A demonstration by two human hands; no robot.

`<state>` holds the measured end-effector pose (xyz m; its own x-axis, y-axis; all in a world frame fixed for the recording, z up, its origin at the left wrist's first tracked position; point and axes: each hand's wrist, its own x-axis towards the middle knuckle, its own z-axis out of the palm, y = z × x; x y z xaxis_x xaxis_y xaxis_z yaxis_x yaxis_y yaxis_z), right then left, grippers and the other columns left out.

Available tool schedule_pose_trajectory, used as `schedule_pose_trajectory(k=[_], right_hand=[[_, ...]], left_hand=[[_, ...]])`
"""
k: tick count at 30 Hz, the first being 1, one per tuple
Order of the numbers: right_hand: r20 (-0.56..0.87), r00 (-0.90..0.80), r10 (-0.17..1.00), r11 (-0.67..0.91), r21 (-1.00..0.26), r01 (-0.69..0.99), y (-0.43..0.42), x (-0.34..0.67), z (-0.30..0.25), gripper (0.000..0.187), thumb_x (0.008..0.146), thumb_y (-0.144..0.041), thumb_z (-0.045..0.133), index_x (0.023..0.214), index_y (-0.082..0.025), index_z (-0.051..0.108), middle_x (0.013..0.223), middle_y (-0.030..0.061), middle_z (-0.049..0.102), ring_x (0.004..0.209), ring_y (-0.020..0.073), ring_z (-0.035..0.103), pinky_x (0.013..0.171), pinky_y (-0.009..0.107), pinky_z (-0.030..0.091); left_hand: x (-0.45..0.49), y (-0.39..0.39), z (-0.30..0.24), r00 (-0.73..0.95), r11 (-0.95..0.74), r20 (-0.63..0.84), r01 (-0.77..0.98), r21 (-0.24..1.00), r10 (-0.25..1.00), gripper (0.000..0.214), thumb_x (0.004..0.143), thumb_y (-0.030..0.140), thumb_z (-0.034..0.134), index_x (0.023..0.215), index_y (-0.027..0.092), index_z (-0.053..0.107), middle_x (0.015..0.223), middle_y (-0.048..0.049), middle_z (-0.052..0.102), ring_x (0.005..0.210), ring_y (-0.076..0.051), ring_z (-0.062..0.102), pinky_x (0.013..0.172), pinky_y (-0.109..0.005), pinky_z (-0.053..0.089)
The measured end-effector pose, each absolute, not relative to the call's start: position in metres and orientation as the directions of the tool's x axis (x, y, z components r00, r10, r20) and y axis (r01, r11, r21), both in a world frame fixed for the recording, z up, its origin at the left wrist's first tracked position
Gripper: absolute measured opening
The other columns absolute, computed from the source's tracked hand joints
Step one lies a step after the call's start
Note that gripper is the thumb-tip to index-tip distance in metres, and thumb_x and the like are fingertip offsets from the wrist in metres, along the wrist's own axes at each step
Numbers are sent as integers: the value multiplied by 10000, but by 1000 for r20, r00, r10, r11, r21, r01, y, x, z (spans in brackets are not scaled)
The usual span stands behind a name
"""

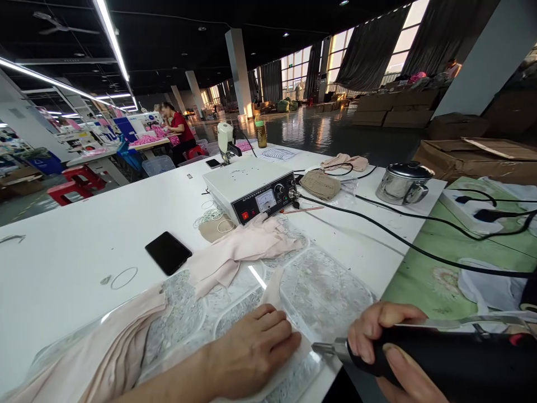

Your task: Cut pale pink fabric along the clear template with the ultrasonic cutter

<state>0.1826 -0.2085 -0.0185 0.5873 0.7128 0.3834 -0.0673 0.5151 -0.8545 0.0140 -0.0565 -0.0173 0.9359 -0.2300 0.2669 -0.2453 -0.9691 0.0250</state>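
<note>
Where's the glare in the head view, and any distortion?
Head view: white glare streak across the glossy grey marbled board, beyond the bare left hand; head view: window light reflecting off the dark shiny floor; head view: wide pale pillar at right leans heavily, probably wide-angle stretch.

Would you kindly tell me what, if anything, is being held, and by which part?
The right hand grips the black handheld tool by its front end, behind the metal tip. The left hand lies on pale fabric; any grip is unclear.
</note>
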Motion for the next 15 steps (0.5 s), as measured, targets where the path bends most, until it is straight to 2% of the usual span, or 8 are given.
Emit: schedule_pose_trajectory(k=[4,12,15], right_hand=[[367,599,711,507,-859,-75,-208,182,-18,42,898,-231,535,861,-249,527,718,-8,515,555,135,543,534,307,509],[379,556,739,499,-864,-74,-207,189,-23,8,885,-255,555,885,-262,550,707,3,531,545,149,556,518,328,515],[382,590,711,520,-850,-77,-207,188,-26,32,873,-277,576,890,-258,557,707,3,525,530,142,546,499,323,511]], left_hand=[[12,-57,-19,948,-969,220,-243,37,-229,250,979,118,386,1189,89,520,833,-67,568,818,-198,552,819,-354,449],[9,-59,-20,956,-979,217,-204,7,-198,213,988,136,402,1146,100,540,831,-61,566,829,-195,542,835,-357,435],[9,-59,-21,952,-979,236,-204,6,-197,214,985,127,401,1134,88,550,843,-68,574,861,-206,545,845,-362,431]])
